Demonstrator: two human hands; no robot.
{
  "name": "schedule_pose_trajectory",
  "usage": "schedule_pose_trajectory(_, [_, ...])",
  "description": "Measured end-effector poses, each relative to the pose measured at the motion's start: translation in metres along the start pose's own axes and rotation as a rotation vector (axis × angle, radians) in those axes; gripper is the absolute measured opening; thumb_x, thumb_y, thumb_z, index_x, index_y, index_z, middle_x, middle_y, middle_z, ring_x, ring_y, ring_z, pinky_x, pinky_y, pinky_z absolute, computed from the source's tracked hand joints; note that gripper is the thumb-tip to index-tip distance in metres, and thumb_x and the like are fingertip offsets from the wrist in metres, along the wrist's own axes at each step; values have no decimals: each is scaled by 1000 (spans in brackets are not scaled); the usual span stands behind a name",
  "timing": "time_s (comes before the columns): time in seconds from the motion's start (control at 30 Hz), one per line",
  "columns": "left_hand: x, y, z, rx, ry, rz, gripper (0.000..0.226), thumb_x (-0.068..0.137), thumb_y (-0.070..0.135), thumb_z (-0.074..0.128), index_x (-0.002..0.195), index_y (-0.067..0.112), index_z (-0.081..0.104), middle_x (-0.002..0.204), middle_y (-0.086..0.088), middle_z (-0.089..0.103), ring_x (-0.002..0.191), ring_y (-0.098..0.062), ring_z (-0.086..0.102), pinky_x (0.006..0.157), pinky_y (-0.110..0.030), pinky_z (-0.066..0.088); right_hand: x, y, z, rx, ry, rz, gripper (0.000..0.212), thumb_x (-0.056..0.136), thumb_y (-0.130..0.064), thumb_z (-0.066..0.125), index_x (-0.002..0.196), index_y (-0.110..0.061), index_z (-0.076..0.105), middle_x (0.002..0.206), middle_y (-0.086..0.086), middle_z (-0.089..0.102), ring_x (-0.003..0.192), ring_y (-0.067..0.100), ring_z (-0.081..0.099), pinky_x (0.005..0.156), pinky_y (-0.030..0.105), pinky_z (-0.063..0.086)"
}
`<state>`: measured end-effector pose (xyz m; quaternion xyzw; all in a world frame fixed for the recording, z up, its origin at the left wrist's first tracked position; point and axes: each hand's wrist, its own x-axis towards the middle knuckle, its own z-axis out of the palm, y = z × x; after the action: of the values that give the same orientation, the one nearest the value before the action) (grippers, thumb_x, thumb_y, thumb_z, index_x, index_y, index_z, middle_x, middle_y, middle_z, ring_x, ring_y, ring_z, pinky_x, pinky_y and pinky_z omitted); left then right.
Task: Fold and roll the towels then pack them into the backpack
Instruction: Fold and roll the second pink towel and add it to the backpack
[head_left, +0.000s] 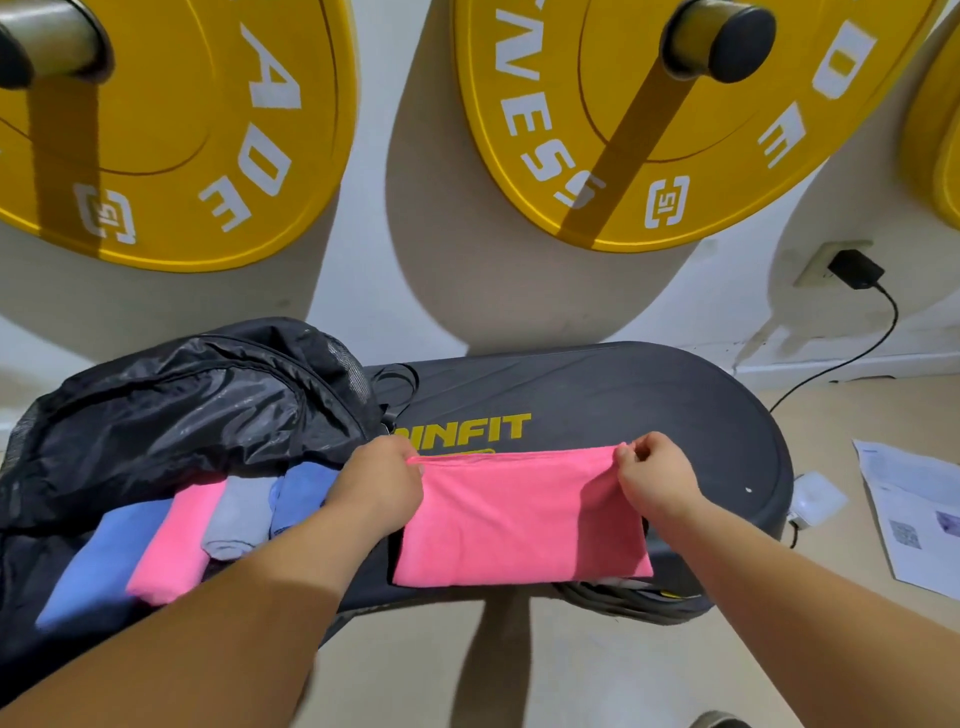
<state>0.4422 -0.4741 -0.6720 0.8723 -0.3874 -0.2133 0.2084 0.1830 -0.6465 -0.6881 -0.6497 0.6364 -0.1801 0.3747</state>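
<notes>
Your left hand (379, 480) grip pinches pink towel (519, 519) at far-left corner; your right hand (657, 480) grip pinches far-right corner. Backpack (182, 405) just left of left grip, rolled towels (171, 545) inside.

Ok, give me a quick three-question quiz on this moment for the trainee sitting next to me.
1. True or false: the left hand and the right hand each pinch a far corner of the flat pink towel.
2. How many rolled towels lie in the open backpack?
3. Which colour is absent among those rolls? A blue, B grey, C green.
Key: 1 true; 2 four; 3 C.
</notes>
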Motion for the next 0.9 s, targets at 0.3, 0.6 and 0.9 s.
schedule_pose_trajectory(0.3, [2,-6,21,238,-260,-176,31,81,35,71,74,17,47,81,-3,58,67,-21,55,54,-28,41,26,13,17,-73,-98,-3,28,87,-30,72,111,-18,63,105,4,64,96,25,62,79,32,47])
schedule_pose_trajectory(0.6, [-13,-10,41,58,-224,-228,50,77,25,80,113,10,49,111,-7,60,106,-29,60,85,-36,50,24,11,19,-377,-143,-115,26,86,-40,67,74,-25,50,102,6,49,95,30,56,81,39,51])
schedule_pose_trajectory(0.9, [-1,15,21,-83,-79,-184,14,85,14,56,75,18,47,80,-2,55,80,-28,55,67,-34,42,33,-1,7,-276,-392,-43,5,73,-13,72,76,-10,69,66,7,64,62,26,62,56,33,53])
